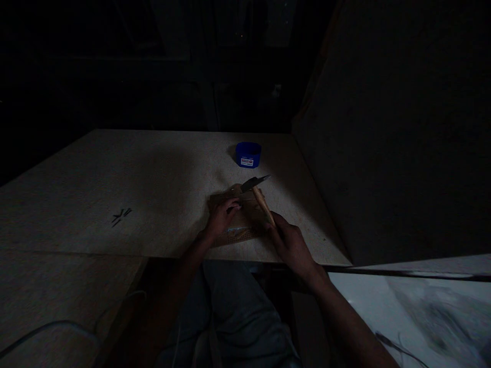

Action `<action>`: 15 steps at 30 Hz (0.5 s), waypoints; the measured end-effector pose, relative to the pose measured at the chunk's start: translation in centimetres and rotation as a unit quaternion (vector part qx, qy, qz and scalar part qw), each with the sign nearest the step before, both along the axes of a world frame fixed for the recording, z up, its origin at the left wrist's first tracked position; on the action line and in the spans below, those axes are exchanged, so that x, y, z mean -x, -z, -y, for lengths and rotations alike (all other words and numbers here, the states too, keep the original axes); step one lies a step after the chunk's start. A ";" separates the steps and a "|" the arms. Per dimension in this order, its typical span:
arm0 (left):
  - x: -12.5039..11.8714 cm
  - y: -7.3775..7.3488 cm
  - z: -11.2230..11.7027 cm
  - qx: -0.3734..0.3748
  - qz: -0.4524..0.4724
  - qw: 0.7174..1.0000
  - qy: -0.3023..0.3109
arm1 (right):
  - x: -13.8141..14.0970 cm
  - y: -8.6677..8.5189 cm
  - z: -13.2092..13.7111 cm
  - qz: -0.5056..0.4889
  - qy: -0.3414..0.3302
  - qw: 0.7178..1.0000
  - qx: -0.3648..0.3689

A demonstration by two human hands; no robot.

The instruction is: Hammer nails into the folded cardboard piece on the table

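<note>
My right hand (289,243) is closed around the wooden handle of a hammer (263,205), whose dark metal head is raised at the far end of the handle. The hammer is over a flat brown piece (251,209) that looks like wood or cardboard, lying near the front edge of the table. On the left part of this piece rests my left hand (220,220), its thumb and fingers drawn together. What they pinch, if anything, is too dark to make out. Along the near side of the piece runs a strip with a perforated or woven pattern (241,235).
Behind the hammer stands a blue plastic tub (248,156) with a white label. Several dark nails or screws (120,215) lie on the pale tabletop (161,168) at left. A tall dark panel (399,143) borders the right side. A cable (57,324) runs at lower left.
</note>
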State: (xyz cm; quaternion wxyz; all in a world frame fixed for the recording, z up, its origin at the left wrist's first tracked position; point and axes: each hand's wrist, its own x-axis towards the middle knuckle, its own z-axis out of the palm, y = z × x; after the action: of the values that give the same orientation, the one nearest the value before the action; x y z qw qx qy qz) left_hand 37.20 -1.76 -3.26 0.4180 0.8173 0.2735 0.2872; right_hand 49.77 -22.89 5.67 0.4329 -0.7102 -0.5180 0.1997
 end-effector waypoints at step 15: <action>-0.3 -0.2 0.0 0.008 -0.028 1.000 -0.010 | 0.1 1.3 -0.5 0.019 -0.020 0.999 0.031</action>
State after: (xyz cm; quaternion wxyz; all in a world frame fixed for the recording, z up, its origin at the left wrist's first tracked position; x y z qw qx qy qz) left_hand 37.51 -1.81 -3.02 0.4138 0.8188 0.2960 0.2659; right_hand 49.67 -22.34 4.41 0.3965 -0.7166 -0.5335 0.2112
